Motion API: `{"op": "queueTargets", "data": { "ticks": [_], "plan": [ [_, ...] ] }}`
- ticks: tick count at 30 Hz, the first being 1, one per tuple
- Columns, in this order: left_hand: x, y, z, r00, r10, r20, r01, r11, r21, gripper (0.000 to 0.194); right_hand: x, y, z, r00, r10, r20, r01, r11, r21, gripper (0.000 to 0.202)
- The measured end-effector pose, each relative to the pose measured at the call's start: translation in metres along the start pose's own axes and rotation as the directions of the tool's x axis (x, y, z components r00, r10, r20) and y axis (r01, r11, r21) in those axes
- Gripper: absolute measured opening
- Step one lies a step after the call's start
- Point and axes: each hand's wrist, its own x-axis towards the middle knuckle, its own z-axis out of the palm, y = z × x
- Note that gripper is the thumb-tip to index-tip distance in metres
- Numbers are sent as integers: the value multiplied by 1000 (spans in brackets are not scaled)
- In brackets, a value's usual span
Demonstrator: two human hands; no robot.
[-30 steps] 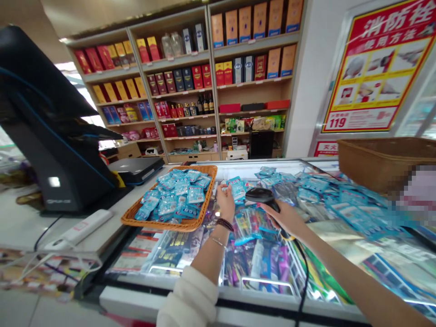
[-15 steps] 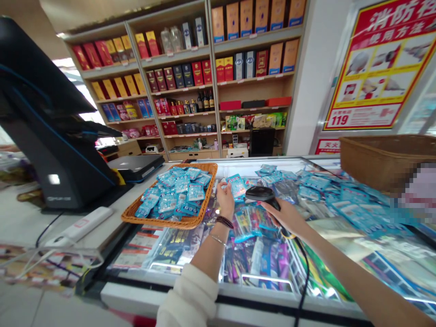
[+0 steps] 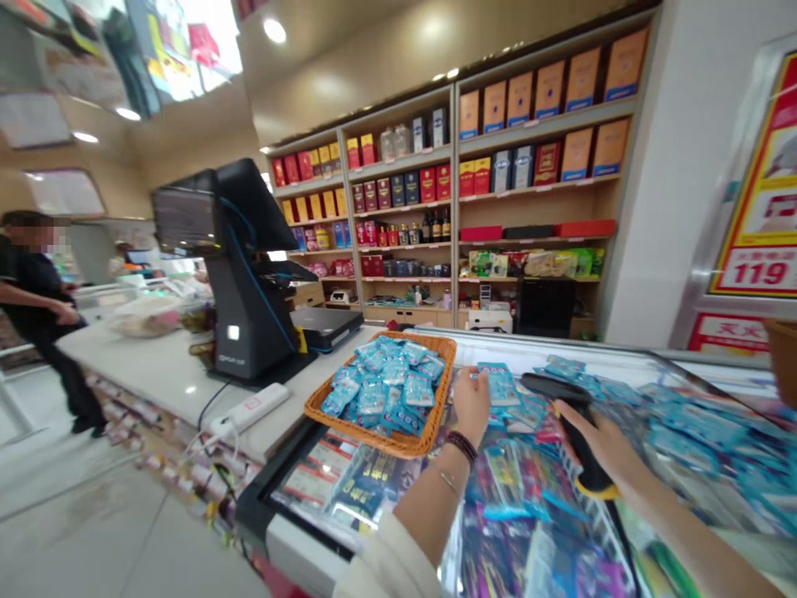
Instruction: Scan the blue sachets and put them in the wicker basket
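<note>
Head view: just swung left, bringing in person (image 3: 34, 286) at 9 o'clock. Pinching blue packet (image 3: 499, 385) in left hand (image 3: 471, 404), at 3 o'clock of wicker basket (image 3: 443, 400); gripping scanner (image 3: 578, 438) in right hand (image 3: 607, 442), close by. Unchanged in grip, so probably same packet, same step.

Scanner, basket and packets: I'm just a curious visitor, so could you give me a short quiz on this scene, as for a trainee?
1. Which hand holds the black scanner?
2. True or false: the blue packets all lie in the orange wicker basket.
3. What is at the fingertips of the left hand: (a) a bottle, (b) a blue packet, (c) a red box?

Key: 1. right hand; 2. false; 3. b.
</note>
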Motion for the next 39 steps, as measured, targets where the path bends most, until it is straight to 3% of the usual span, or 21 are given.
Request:
{"op": "queueTargets", "data": {
  "ticks": [2, 5, 8, 11, 13, 15, 17, 19, 23, 25, 28, 31, 34, 39],
  "plan": [
    [16, 12, -21, 998, 57, -17, -56, 998, 33, 21, 13, -9, 14, 1000, -2, 22, 0, 999, 49, 41],
    [39, 20, -69, 991, 80, -104, -75, 996, 51, 14, 27, -25, 43, 996, 4, 87, -13, 995, 102, 41],
    [56, 15, -124, 973, 92, -212, -64, 989, 133, 12, 34, -36, 76, 990, -19, 139, 3, 994, 113, 42],
    [62, 8, -169, 969, 104, -222, -40, 961, 275, 11, 35, -41, 104, 982, -40, 183, 19, 993, 115, 41],
    [60, 8, -186, 951, 186, -248, -66, 903, 424, 17, 34, -42, 113, 980, -32, 195, 5, 991, 136, 42],
    [55, 13, -190, 916, 294, -272, -107, 834, 541, 26, 32, -43, 112, 982, -23, 189, -7, 987, 158, 41],
    [50, 21, -180, 896, 375, -236, -177, 791, 585, 31, 31, -42, 100, 987, -17, 157, -10, 985, 174, 39],
    [44, 29, -157, 898, 423, -124, -286, 773, 566, 30, 30, -41, 78, 994, 2, 107, -22, 982, 185, 37],
    [31, 30, -82, 893, 411, 185, -450, 793, 410, 21, 25, -30, 19, 999, 50, 8, -51, 979, 199, 34],
    [21, 24, -38, 892, 345, 292, -436, 828, 352, 18, 20, -20, -9, 995, 69, -67, -55, 979, 198, 35],
    [5, 15, 23, 915, 189, 356, -324, 870, 372, 19, 14, -3, -40, 977, 96, -189, -60, 980, 191, 39],
    [-6, 8, 63, 931, 47, 362, -218, 866, 450, 34, 11, 8, -52, 962, 97, -255, -55, 985, 165, 40],
    [-7, 1, 79, 947, 0, 322, -149, 886, 438, 46, 11, 11, -52, 962, 86, -258, -59, 992, 113, 38],
    [-2, -17, 65, 954, 17, 300, -92, 967, 239, 49, 10, 10, -42, 979, 62, -196, -58, 998, 30, 37]
  ]
}}
